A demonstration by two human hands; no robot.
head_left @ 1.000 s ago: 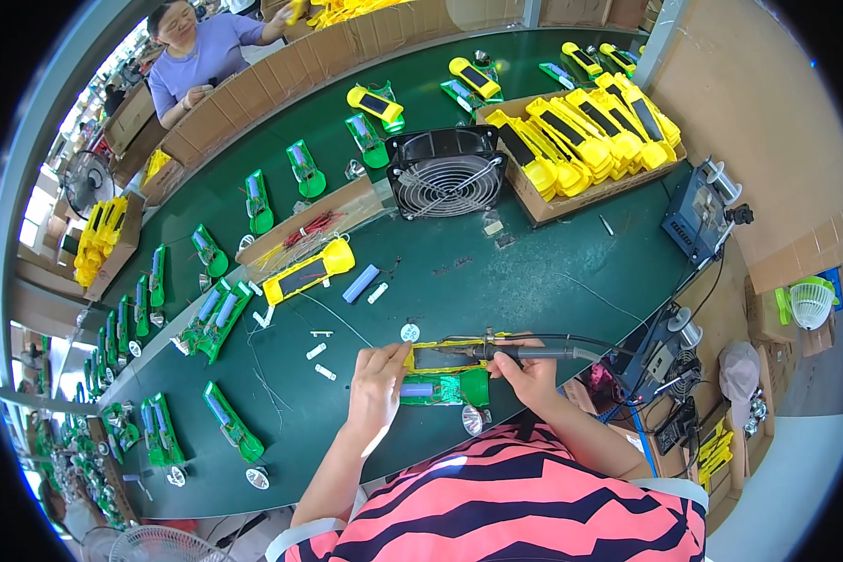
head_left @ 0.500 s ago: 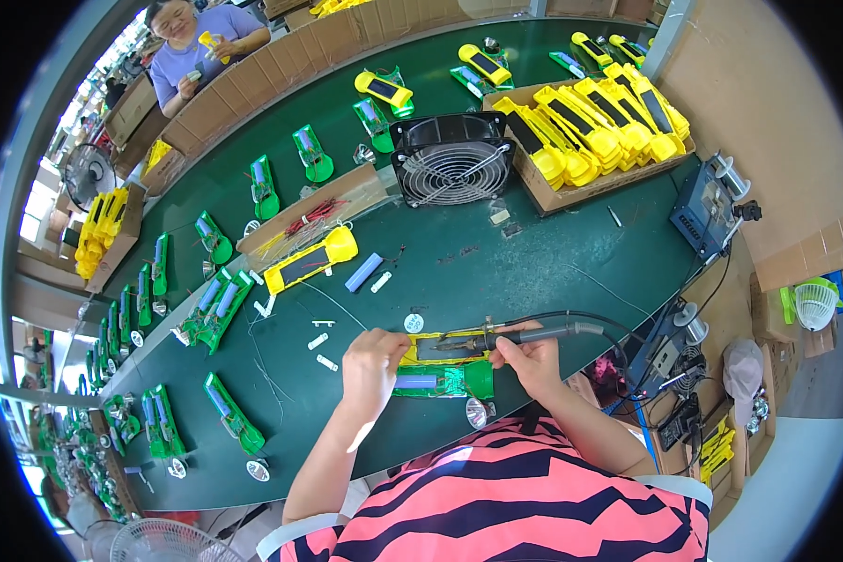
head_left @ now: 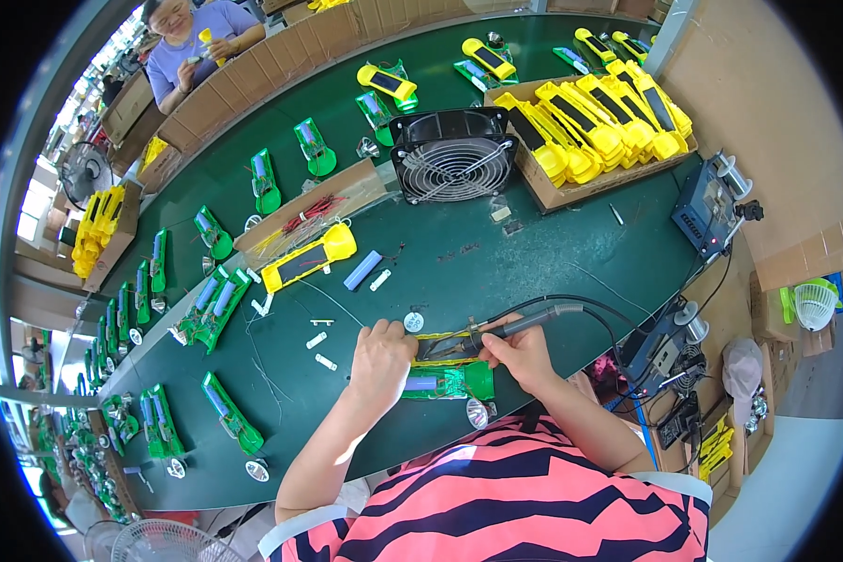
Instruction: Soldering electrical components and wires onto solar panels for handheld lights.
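My right hand (head_left: 520, 358) grips a soldering iron (head_left: 530, 320) with a dark handle, its tip pointing left into a yellow casing half (head_left: 451, 362) that lies open side up. At the casing's left end my left hand (head_left: 380, 363) is closed, its fingers curled down; what they pinch is hidden. Just below the yellow casing, nearer me, lies a green casing half (head_left: 479, 380) with a blue battery cell (head_left: 421, 383) and a green circuit board. A round silver reflector (head_left: 478, 413) sits beside its right end.
A black fan (head_left: 454, 159) stands at the back, left of a cardboard box (head_left: 557, 198) of yellow casings. Soldering stations (head_left: 701, 220) are at right, their cable crossing the table. Green assemblies (head_left: 232, 412) line the left. A loose blue cell (head_left: 362, 270) lies mid-table. A co-worker (head_left: 197, 47) sits beyond.
My left hand has shifted right and lower, onto the casing's left end. The right hand and soldering iron have moved slightly left, with the iron's handle tilted up more.
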